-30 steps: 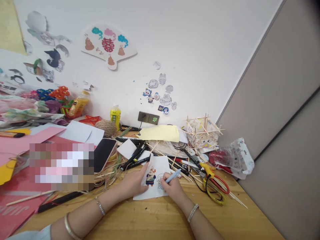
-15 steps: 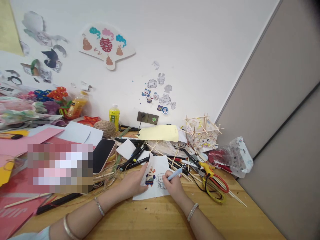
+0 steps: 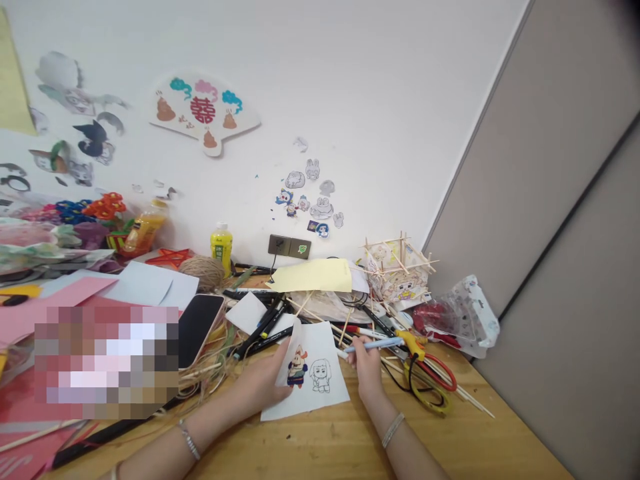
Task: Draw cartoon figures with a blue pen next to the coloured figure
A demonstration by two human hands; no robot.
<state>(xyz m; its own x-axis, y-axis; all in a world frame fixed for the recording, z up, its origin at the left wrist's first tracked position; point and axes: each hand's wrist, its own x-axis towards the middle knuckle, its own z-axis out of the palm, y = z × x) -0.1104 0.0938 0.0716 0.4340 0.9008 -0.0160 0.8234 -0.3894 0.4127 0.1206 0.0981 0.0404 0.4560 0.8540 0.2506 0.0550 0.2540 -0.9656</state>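
A white sheet of paper [image 3: 333, 390] lies near the front of the wooden table, carrying a coloured cartoon figure [image 3: 297, 370] and, beside it, a black outline drawing of a long-haired figure [image 3: 321, 377]. My left hand [image 3: 267, 380] grips the sheet's left edge, thumb on top and the other fingers hidden behind. The edge curls up there. Just right of the sheet, my right hand [image 3: 367, 370] is closed around a light blue pen [image 3: 384, 343]. The pen lies nearly level, off the paper, pointing left.
Yellow-and-red-handled scissors [image 3: 435, 373], thin sticks and black markers [image 3: 270, 319] clutter the right and back. A phone [image 3: 201, 330], twine ball [image 3: 203, 272] and coloured papers lie left. Behind stand a yellow-green bottle [image 3: 221, 248] and a stick frame [image 3: 400, 270] against the wall.
My right hand has moved right with the pen, off the paper, uncovering the outline drawing. My left hand still holds the sheet's edge. The view has shifted slightly.
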